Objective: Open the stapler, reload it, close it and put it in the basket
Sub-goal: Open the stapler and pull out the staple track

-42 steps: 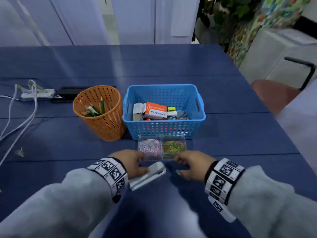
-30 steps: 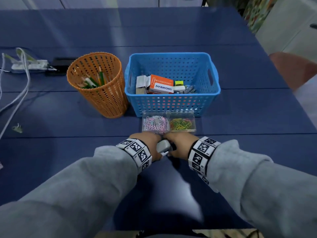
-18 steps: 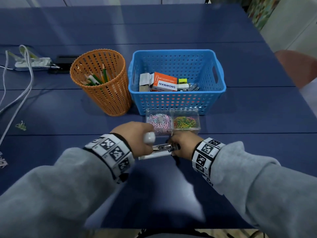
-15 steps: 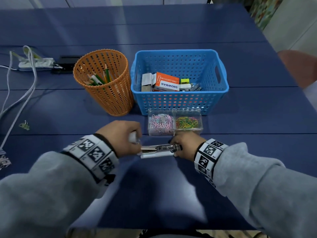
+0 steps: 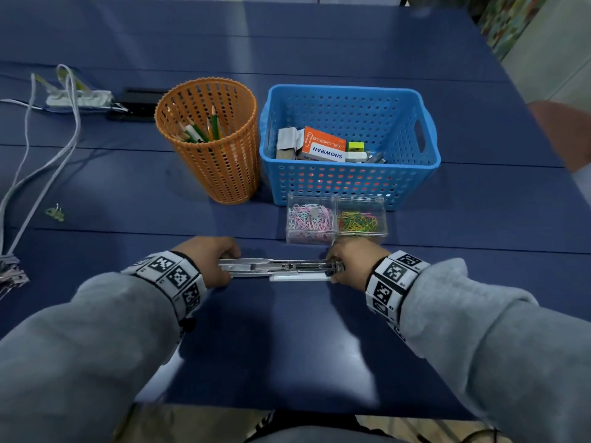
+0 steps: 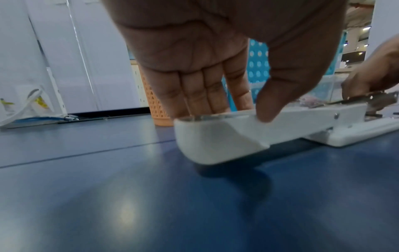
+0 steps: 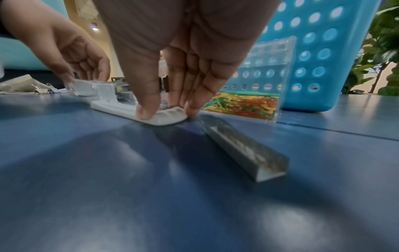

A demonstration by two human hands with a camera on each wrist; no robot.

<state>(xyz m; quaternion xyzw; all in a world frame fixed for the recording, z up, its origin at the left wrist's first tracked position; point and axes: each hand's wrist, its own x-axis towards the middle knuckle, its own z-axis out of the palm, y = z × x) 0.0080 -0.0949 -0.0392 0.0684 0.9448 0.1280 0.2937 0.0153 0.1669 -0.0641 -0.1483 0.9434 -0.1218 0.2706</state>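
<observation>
Head view
Stapler (image 5: 281,268): white, swung fully open and flat on the blue counter (image 5: 287,340), lying left to right; metal staple channel faces up.
Left hand (image 5: 208,260): at 9 o'clock of the stapler, fingers closed on the cover end.
Right hand (image 5: 350,262): at 3 o'clock, fingers closed on the base end.
Basket (image 5: 348,177): blue, perforated, at 12 o'clock of the stapler, well apart; holds an orange box (image 5: 323,148) and small items.
Clear box (image 5: 335,220): two compartments of paper clips, touching the basket's near wall.
Orange cup (image 5: 211,145): at 9 o'clock of the basket, just beside it; holds pencils.
Cables (image 5: 38,145): far left.

Left wrist view
Left hand (image 6: 215,71): thumb (image 6: 272,102) and fingers (image 6: 194,97) pinch the white cover of the stapler (image 6: 254,131), whose rounded tip sits just above the counter.

Right wrist view
Right hand (image 7: 179,68): thumb and fingers (image 7: 194,95) pinch the front of the stapler (image 7: 159,116) base, pressing it to the counter.
Staple strip (image 7: 244,150): metal, lying loose on the counter at 4 o'clock of the base tip, just beside it.
</observation>
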